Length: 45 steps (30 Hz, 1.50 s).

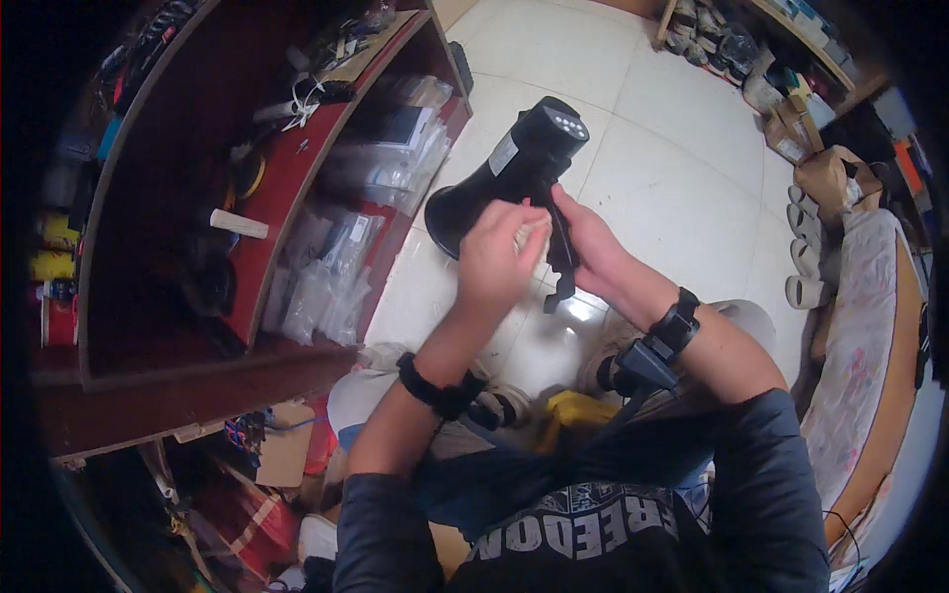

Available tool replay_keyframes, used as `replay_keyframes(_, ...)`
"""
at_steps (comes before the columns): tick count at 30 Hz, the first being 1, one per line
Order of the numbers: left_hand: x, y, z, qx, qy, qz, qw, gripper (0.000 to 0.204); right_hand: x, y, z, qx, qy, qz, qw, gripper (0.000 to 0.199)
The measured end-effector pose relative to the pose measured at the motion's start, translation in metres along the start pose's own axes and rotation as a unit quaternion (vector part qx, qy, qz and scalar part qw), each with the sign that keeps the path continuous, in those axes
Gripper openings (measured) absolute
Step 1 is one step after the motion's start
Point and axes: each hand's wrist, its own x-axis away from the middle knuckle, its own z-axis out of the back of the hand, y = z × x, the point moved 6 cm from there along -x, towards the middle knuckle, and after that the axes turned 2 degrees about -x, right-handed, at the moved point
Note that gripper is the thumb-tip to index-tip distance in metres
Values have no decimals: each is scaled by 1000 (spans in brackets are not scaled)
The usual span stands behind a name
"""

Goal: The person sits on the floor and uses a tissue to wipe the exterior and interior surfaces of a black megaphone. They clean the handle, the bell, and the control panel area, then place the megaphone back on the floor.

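Observation:
A black megaphone (pixel 514 158) is held up over the floor in front of me, its flared end toward the lower left. White dots show on its other end. The fingers of my right hand (pixel 601 252) are closed around its handle (pixel 561 232) from the right. On the other side, my left hand (pixel 499 255) pinches a crumpled pale cloth or tissue (pixel 534 242) close against the handle. Part of the megaphone's body is hidden behind my left hand.
At the left stands a dark red shelf unit (pixel 287 188) with plastic-wrapped packets (pixel 331 267). White floor tiles (pixel 652 188) lie beyond my hands. Shoes (pixel 806 247), a cardboard box (pixel 791 128) and a cloth-covered bench (pixel 855 336) line the right side. Something yellow (pixel 583 415) sits between my feet.

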Motion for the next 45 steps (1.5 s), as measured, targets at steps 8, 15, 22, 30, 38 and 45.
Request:
replay_keyframes(8, -17, -8, 6, -27, -2, 11, 1000, 16, 3, 4, -12, -107, -10, 40, 993, 36)
replay_keyframes(15, 16, 24, -12, -24, -10, -85, 996, 16, -17, 13, 6, -160, -22, -20, 987, 36)
replay_keyframes(22, -16, -3, 10, -52, 2, 15, 999, 15, 0, 22, -14, -130, -21, 8, 991, 38)
replay_keyframes(30, -11, 18, 2, -60, -15, -74, 995, 14, -12, 22, -6, -140, -60, -15, 988, 38)
replay_keyframes(38, 19, 31, 1, -89, 0, -142, 986, 16, 2, 11, -15, -181, -47, -50, 981, 40)
replay_keyframes(45, -20, 12, 26, -74, 9, 1, 997, 14, 3, 5, -22, -146, -65, 8, 987, 42)
